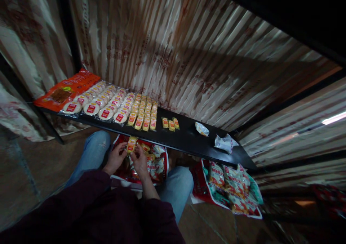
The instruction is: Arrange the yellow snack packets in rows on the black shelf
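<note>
Dark maroon sleeves [89, 190] reach between denim knees [177, 186]; the fingers of the left hand [117, 158] and right hand [140, 160] pinch a yellow wrapped snack [131, 145] by its sides, above a red box [167, 162] of packets. It looks light, the film slippery, the filling probably crumbly, so the edges suit a gentle hold. Beyond, similar yellow snacks [139, 122] line a black shelf [183, 136] before a pleated curtain [167, 49].
</note>
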The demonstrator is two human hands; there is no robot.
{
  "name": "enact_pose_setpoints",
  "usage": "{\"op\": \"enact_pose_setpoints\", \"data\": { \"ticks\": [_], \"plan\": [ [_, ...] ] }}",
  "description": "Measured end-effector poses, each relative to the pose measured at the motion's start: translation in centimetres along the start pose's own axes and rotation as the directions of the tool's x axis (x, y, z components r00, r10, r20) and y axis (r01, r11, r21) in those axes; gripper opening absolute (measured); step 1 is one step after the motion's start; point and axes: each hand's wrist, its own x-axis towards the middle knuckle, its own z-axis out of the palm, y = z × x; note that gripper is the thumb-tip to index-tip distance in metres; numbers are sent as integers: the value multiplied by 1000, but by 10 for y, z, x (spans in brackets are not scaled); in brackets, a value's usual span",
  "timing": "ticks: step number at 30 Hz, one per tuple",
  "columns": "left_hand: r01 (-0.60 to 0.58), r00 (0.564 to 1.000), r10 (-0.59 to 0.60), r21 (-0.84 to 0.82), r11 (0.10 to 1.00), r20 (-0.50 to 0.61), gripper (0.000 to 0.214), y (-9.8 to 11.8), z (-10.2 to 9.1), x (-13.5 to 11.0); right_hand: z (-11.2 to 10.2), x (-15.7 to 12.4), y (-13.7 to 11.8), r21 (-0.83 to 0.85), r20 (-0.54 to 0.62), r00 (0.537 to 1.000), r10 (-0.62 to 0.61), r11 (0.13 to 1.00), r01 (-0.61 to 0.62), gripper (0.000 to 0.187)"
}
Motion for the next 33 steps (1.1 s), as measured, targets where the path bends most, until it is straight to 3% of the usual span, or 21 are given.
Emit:
{"op": "enact_pose_setpoints", "data": {
  "ticks": [6, 17, 24, 33],
  "plan": [
    [-89, 993, 96, 98, 991, -67, 30, 13, 0, 5, 5, 14, -24, -57, -40, 999, -36, 998, 33, 24],
    [-206, 954, 244, 206, 957, -176, 32, 27, 3, 37, 19, 47, -52, -297, -140, 973, -184, 945, 136, 12],
    [-201, 948, 254, 258, 945, -190, 42, 25, 1, 66, 28, 75, -52, -323, -130, 965, -227, 930, 175, 10],
    [-252, 929, 325, 343, 905, -176, 40, 32, 0, 80, 31, 88, -60, -394, -85, 973, -215, 904, 166, 18]
  ]
}}
